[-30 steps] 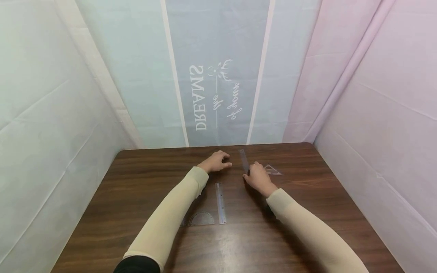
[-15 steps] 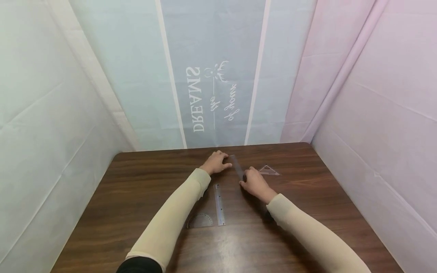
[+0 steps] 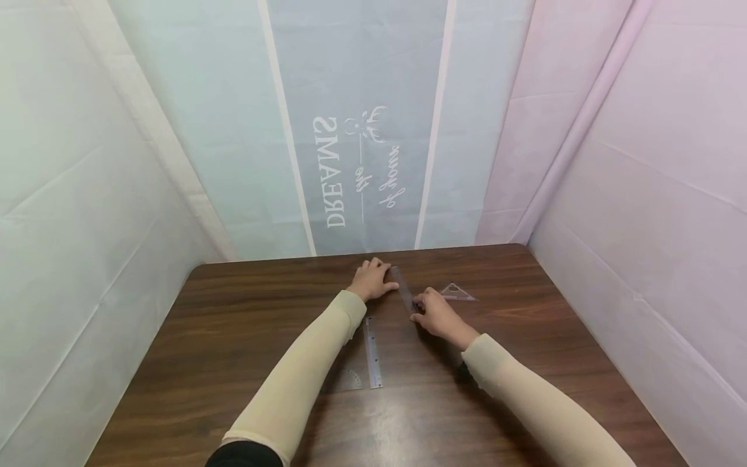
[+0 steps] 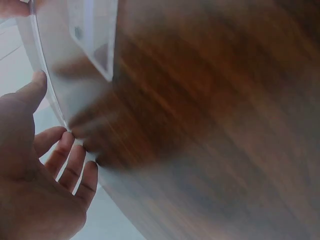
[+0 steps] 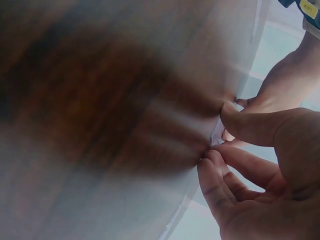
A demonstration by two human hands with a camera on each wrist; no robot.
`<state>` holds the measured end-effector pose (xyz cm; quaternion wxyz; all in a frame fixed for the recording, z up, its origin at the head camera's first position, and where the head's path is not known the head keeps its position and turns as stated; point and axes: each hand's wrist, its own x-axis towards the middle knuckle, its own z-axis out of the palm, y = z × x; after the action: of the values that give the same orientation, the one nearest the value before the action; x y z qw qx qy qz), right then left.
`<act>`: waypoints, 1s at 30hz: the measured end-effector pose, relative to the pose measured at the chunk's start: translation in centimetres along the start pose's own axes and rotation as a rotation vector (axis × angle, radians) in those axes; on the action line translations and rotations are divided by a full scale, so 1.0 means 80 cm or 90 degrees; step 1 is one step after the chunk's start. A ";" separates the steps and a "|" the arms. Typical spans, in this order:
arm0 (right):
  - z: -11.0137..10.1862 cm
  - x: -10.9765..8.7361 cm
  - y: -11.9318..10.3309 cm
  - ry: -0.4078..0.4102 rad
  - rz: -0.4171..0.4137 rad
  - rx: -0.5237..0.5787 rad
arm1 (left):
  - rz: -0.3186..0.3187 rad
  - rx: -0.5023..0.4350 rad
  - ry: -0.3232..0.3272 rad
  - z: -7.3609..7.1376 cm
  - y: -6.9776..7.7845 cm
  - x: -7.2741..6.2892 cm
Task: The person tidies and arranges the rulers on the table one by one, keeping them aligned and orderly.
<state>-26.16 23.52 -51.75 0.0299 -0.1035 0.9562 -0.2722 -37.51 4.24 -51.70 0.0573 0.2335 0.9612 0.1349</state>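
Backdrop (image 3: 385, 39) reads mirrored "DREAMS" (image 3: 329, 172); left fingers (image 4: 75, 167) spread at far ruler (image 3: 404, 290), right fingers (image 5: 212, 185) pinching it.

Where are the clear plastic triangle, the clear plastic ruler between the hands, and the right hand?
Clear plastic triangle (image 3: 459, 298): head view, lower edge.
Clear plastic ruler (image 3: 404, 288): head view, mid-length.
Right hand (image 3: 439, 314): head view, its back.

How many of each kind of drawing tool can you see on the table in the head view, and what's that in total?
Rulers: 2, the far ruler and the near ruler
Set square: 1
Protractor: 1, partly hidden by the left sleeve
Total in view: 4
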 end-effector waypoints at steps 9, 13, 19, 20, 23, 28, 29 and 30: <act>0.002 -0.001 -0.002 0.007 0.009 0.013 | -0.003 0.000 -0.011 0.002 0.000 0.003; 0.003 -0.002 0.000 0.009 0.002 0.009 | 0.010 -0.023 -0.011 -0.004 0.000 -0.002; 0.004 -0.002 0.000 0.013 0.001 0.006 | 0.018 -0.076 -0.022 -0.012 -0.002 -0.006; 0.004 -0.002 0.000 0.012 0.002 0.005 | 0.018 -0.083 -0.021 -0.012 -0.002 -0.006; 0.005 -0.002 -0.001 0.012 0.004 -0.004 | 0.014 -0.105 -0.024 -0.013 -0.004 -0.006; 0.005 -0.003 -0.004 0.011 0.002 -0.010 | 0.004 -0.143 -0.036 -0.012 -0.009 -0.004; 0.005 -0.003 -0.005 0.010 0.004 -0.009 | 0.002 -0.150 -0.038 -0.012 -0.009 -0.004; 0.005 -0.004 -0.005 0.009 0.005 -0.009 | 0.000 -0.159 -0.038 -0.011 -0.011 -0.003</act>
<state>-25.76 23.05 -51.84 0.0235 -0.0983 0.9587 -0.2658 -37.82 3.19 -51.08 0.1147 0.2286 0.9348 0.2467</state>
